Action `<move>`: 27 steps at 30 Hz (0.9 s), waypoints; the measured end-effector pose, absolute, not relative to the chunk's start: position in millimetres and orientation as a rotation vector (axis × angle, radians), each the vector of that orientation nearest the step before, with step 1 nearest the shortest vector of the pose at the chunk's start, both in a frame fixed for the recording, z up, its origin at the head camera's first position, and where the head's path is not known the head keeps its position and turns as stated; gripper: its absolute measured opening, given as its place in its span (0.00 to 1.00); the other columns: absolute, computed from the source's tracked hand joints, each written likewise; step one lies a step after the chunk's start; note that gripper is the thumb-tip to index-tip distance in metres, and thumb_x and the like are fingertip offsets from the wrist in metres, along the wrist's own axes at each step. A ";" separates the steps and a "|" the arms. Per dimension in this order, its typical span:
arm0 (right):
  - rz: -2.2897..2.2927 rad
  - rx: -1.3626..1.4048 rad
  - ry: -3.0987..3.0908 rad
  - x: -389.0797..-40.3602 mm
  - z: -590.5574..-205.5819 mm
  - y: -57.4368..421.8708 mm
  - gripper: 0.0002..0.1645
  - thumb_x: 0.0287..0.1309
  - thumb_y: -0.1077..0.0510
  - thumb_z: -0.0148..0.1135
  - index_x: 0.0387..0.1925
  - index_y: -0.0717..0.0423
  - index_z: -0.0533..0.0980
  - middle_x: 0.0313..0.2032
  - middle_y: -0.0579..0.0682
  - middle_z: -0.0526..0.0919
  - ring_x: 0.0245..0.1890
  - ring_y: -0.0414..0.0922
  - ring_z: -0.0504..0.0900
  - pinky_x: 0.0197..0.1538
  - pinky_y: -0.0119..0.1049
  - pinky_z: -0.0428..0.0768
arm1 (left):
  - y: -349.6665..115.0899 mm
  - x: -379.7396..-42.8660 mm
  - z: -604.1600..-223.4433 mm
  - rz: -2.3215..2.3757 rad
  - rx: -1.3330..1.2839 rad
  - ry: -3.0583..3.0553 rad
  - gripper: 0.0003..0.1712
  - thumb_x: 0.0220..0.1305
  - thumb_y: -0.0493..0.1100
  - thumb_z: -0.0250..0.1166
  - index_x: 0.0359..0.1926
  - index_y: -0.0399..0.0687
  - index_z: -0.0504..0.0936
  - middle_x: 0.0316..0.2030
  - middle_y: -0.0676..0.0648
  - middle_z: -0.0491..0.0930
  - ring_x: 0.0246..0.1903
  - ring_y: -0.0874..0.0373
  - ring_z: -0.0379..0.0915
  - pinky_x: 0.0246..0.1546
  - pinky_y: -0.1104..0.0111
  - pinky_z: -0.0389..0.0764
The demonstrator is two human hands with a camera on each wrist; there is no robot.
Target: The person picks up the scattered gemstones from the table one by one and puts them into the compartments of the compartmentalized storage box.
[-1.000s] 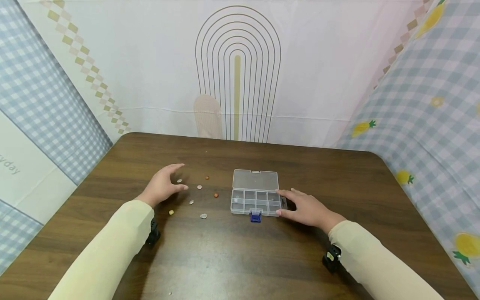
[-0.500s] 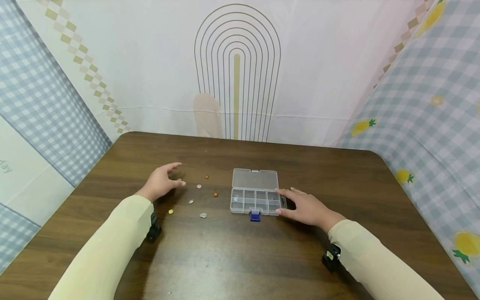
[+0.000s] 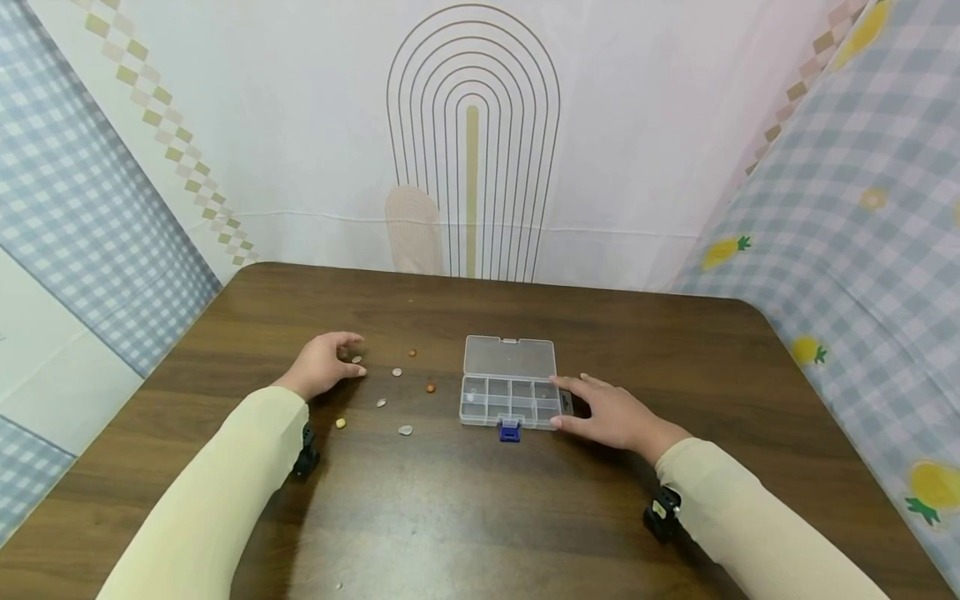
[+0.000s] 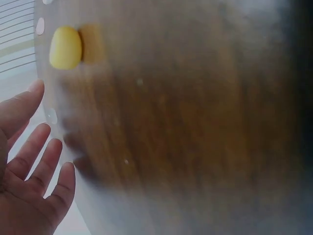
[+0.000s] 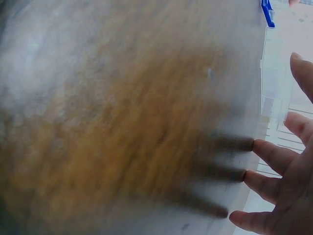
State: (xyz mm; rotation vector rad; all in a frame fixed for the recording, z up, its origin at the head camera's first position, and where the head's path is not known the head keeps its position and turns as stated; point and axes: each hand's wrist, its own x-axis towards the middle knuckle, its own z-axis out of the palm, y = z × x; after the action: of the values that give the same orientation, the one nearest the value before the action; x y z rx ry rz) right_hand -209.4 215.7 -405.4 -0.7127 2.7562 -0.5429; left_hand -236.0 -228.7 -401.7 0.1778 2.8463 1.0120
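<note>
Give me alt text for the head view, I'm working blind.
The left hand is loosely bent beside a pale piece on a table; the right hand touches the right end of an open, divided clear box with a blue latch. More small pieces, pale, orange and yellow, lie left of the box.

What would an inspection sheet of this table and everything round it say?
Surface: brown wood-look table, glare in front.
Job's things: clear divided box, lid open; one yellow piece, two orange-brown pieces, four pale pieces, loose on the table.
Clutter: tiny pale speck at the near side.
Grippers: left hand, fingers around a pale piece, contact unclear; right hand, fingertips at the box's right end.
Cables: nothing seen.
Surroundings: white patterned backdrop, blue checked cloth either side.
</note>
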 end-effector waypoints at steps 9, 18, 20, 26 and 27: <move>-0.547 -0.719 2.755 -209.8 -406.0 216.4 0.46 0.58 0.28 0.54 0.71 0.46 0.62 0.68 0.58 0.65 0.70 0.62 0.57 0.63 0.65 0.62 | -229.9 -240.6 -407.0 1.049 0.177 2.863 0.23 0.59 0.34 0.68 0.54 0.29 0.76 0.50 0.32 0.77 0.48 0.41 0.73 0.52 0.50 0.73; -0.528 -0.709 2.759 -210.3 -405.2 215.6 0.47 0.58 0.27 0.54 0.71 0.46 0.62 0.69 0.58 0.64 0.70 0.62 0.57 0.63 0.65 0.62 | -231.2 -243.4 -406.8 1.082 0.138 2.857 0.18 0.60 0.32 0.66 0.51 0.30 0.78 0.48 0.32 0.78 0.44 0.43 0.74 0.49 0.52 0.74; -0.532 -0.707 2.756 -210.1 -404.8 215.4 0.47 0.58 0.27 0.54 0.71 0.46 0.62 0.69 0.58 0.64 0.70 0.62 0.57 0.63 0.65 0.62 | -231.3 -243.8 -407.2 1.087 0.137 2.863 0.17 0.60 0.32 0.66 0.50 0.30 0.79 0.47 0.32 0.78 0.43 0.43 0.74 0.49 0.52 0.74; -0.532 -0.698 2.753 -210.1 -404.4 215.3 0.47 0.58 0.27 0.54 0.71 0.46 0.62 0.69 0.58 0.64 0.70 0.62 0.57 0.64 0.65 0.61 | -229.7 -244.0 -407.4 1.065 0.154 2.881 0.16 0.60 0.32 0.66 0.49 0.30 0.80 0.46 0.33 0.79 0.44 0.42 0.74 0.49 0.51 0.74; -0.530 -0.697 2.753 -210.2 -404.4 215.4 0.47 0.58 0.28 0.54 0.71 0.46 0.62 0.69 0.58 0.64 0.70 0.62 0.57 0.64 0.65 0.61 | -229.3 -244.2 -407.5 1.060 0.157 2.882 0.15 0.60 0.31 0.66 0.49 0.30 0.80 0.45 0.33 0.79 0.44 0.42 0.74 0.49 0.50 0.74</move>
State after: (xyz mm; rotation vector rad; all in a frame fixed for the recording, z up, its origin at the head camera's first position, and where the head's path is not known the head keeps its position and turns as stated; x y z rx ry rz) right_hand -210.2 215.4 -404.4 -0.6968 2.7532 -0.5303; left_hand -244.2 -229.3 -407.5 0.1566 2.8822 1.0599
